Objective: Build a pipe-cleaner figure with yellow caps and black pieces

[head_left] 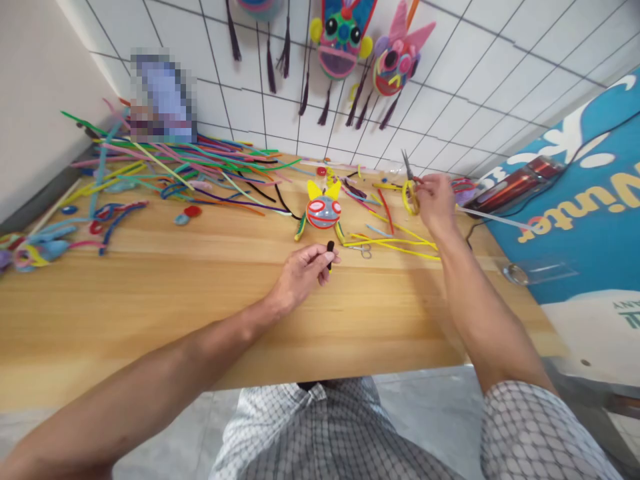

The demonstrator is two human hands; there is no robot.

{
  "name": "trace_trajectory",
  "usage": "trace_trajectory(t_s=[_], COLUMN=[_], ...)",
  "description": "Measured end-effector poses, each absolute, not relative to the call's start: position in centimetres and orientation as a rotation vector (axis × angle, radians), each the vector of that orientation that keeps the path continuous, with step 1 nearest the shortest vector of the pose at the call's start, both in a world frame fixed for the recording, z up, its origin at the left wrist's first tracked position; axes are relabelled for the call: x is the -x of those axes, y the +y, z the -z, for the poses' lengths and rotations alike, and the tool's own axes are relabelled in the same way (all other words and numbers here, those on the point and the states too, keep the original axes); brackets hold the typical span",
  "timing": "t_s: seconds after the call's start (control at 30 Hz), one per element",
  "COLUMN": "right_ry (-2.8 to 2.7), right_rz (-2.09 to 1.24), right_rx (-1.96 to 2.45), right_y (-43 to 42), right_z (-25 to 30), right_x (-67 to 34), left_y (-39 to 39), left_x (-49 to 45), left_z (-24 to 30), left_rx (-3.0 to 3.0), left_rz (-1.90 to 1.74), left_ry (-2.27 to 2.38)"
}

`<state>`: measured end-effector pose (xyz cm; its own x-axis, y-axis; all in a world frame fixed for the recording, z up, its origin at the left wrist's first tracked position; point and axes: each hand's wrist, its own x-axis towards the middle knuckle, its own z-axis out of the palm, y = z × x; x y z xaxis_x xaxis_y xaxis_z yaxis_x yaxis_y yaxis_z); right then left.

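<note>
My left hand (306,268) is closed, pinching a short black fuzzy piece (330,255) with a yellow lower end, like pipe cleaner. Just beyond it on the table sits a small figure (324,212) with a grey-blue face, red outlines, yellow ears and green-and-yellow legs. Farther right, my right hand (438,200) is closed at the red handle of a pair of scissors (409,168), whose dark blades point away from me. Beside those fingers is a yellow ring-shaped thing (411,198). Small silver scissors (361,249) lie near yellow pipe cleaners (395,241).
A heap of coloured pipe cleaners (200,160) covers the back left of the wooden table (165,313). Decorated masks (345,40) with dark tassels hang on the tiled wall. To the right are a dark red cylinder (520,183), a cable and a clear glass (540,272) on its side.
</note>
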<state>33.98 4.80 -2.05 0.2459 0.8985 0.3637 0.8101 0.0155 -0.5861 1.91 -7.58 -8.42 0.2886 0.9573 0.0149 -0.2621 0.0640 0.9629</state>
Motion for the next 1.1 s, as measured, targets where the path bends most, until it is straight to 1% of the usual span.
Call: trace_trajectory(t_s=[0.13,0.2,0.23,0.3,0.37,0.43,0.57,0.73,1.1], right_ry=[-1.503,-1.360,-1.280,-1.183,-1.184,-1.262,-1.420,-1.414,-1.402], right_rz=[-0.692,-1.235,-1.412,-1.660,-1.806,-1.836,-1.789,-1.787,-1.734], right_rx=[1.620,1.332,1.228,1.106,1.037,0.996,0.968,0.957,0.947], right_y=[-0.4,-3.7,-5.2,-7.8,-9.4,-10.3,-11.1,-11.5,-11.2], right_z=[0.7,0.5,0.7,1.3,2.2,3.0,3.9,4.5,5.6], right_x=[-30.3,-27.8,-26.6,-24.5,-22.9,-21.9,-21.0,-21.1,-21.1], left_y=[-7.4,-7.2,-7.1,-7.0,-7.0,-7.0,-7.0,-7.0,-8.0], left_x=[-1.8,-1.7,-1.6,-1.5,-1.4,-1.2,-0.7,-0.7,-1.1], left_z=[8.1,8.0,8.0,7.9,7.8,7.7,7.2,6.9,8.0], left_rx=[-1.074,-1.078,-1.088,-1.125,-1.184,-1.254,-1.356,-1.457,-1.827], left_rz=[-1.125,-1.151,-1.166,-1.195,-1.210,-1.212,-1.205,-1.150,-1.087], left_ry=[0.797,0.803,0.814,0.848,0.885,0.925,1.022,1.112,0.992])
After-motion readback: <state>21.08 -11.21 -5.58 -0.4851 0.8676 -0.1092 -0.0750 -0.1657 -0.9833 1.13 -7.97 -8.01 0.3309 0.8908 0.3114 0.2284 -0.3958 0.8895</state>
